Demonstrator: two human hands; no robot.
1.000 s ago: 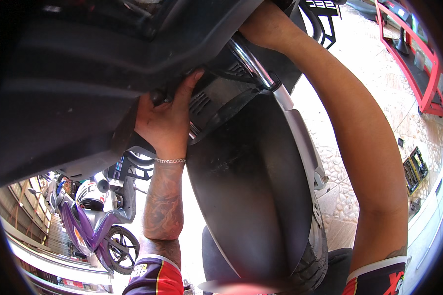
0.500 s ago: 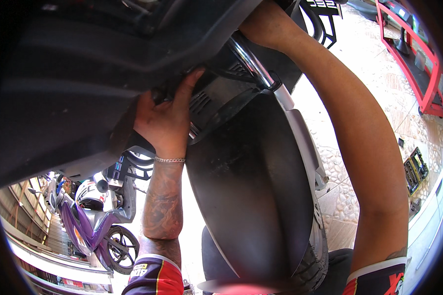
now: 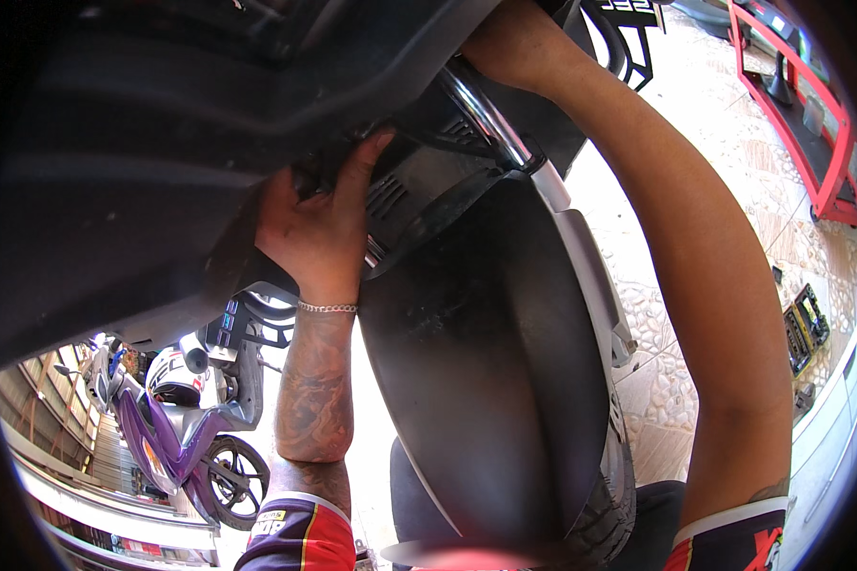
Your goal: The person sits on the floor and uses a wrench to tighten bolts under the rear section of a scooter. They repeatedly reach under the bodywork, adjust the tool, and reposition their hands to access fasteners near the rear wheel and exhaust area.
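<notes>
The dark plastic front panel (image 3: 152, 190) of a motor scooter fills the upper left and overhangs both my hands. My left hand (image 3: 319, 224), a chain bracelet at its wrist, reaches up under the panel's lower edge. Its thumb points upward and its fingers curl around a dark part I cannot make out. My right hand (image 3: 509, 48) goes up behind the panel beside the chrome fork tube (image 3: 486, 114); its fingers are hidden. Below and between my arms lies the black front fender (image 3: 486, 352), over a tyre (image 3: 611, 509) that shows at its lower right.
To the left stands a purple scooter (image 3: 162, 438) with a white helmet (image 3: 176, 376) on it. A red metal frame cart (image 3: 833, 143) stands at the upper right. An open tool case (image 3: 806, 328) lies on the stone-patterned floor (image 3: 652, 390) beyond my right arm.
</notes>
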